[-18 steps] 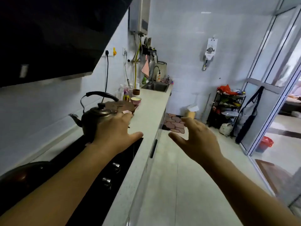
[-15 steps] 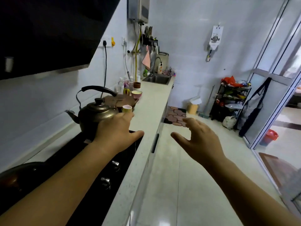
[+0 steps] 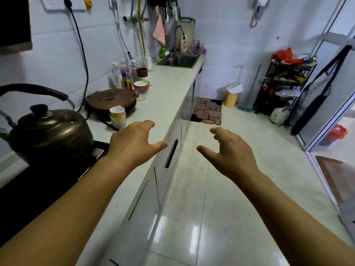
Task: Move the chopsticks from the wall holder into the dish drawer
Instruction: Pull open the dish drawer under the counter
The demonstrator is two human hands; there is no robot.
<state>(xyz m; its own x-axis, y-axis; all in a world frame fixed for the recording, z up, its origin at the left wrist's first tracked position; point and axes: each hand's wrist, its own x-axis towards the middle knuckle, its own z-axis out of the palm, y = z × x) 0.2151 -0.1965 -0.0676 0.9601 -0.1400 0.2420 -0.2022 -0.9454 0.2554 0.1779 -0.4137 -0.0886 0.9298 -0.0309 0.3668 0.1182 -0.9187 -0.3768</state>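
My left hand (image 3: 134, 144) hovers open over the front edge of the white counter (image 3: 169, 89), fingers spread and holding nothing. My right hand (image 3: 230, 150) is open and empty over the floor, level with the left hand. Between them a black handle (image 3: 171, 153) marks a shut cabinet front under the counter. Only the dark lower edge of the wall holder (image 3: 163, 0) shows at the top of the frame, above the sink (image 3: 178, 61); the chopsticks in it are cut off. Two thin dark sticks (image 3: 107, 123) lie on the counter by a paper cup (image 3: 117, 116).
A dark kettle (image 3: 50, 131) sits on the black stove (image 3: 38, 179) at the left. Further along are a round brown board (image 3: 111, 98), a pink bowl (image 3: 141, 86) and bottles (image 3: 124, 75). A patterned mat (image 3: 208, 110), a yellow bin (image 3: 230, 96) and a cluttered black rack (image 3: 284, 79) stand beyond.
The view has tilted down and moved forward along the counter, so the wall holder has slid to the top edge. Both hands stay open and empty, the left one now past the kettle.
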